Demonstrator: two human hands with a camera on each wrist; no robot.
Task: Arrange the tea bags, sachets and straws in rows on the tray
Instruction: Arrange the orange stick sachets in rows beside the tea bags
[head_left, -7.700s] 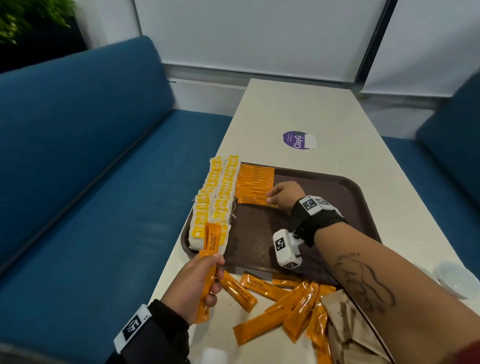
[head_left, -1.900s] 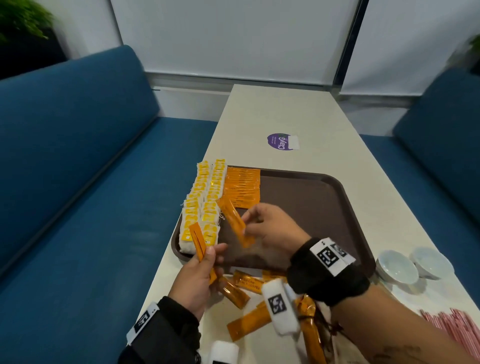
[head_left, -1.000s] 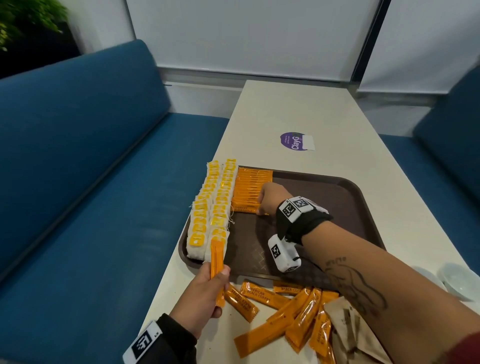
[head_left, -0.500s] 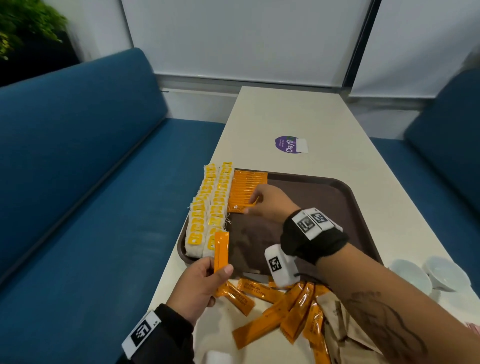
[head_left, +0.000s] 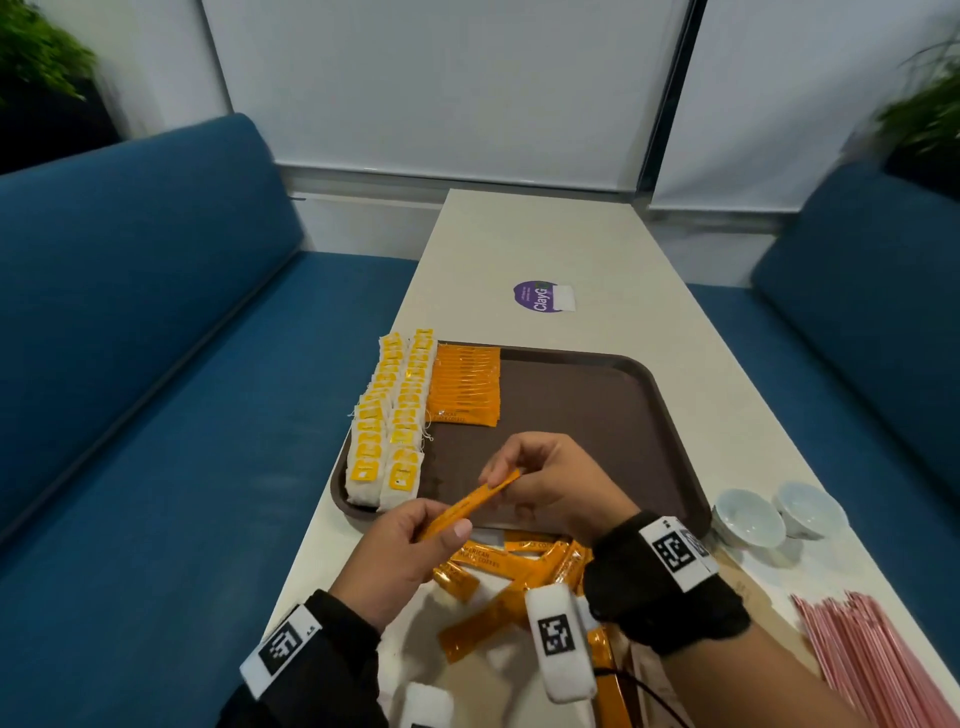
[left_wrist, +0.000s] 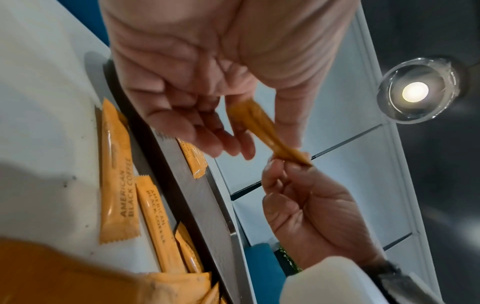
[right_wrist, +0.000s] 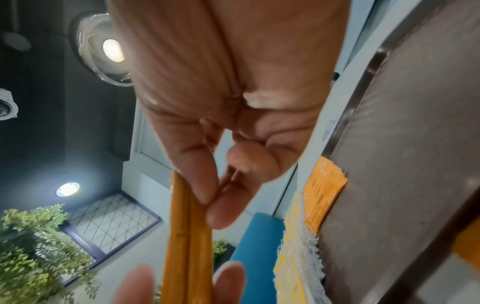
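Blue bench seats (head_left: 130, 364) flank a pale table (head_left: 545, 244) carrying a brown tray (head_left: 597, 405). Both hands hold one orange coffee sachet (head_left: 470, 503) above the tray's near edge: the left hand (head_left: 400, 556) pinches its lower end, the right hand (head_left: 556, 488) pinches its upper end. Print on the held sachet is unreadable. Loose sachets (head_left: 498, 577) on the table are partly hidden behind the wrists. Pink straws (head_left: 878, 660) are cut off at the frame edge. Tea bags (head_left: 389, 421) form two rows along the tray's left side, beside an orange sachet row (head_left: 465, 384).
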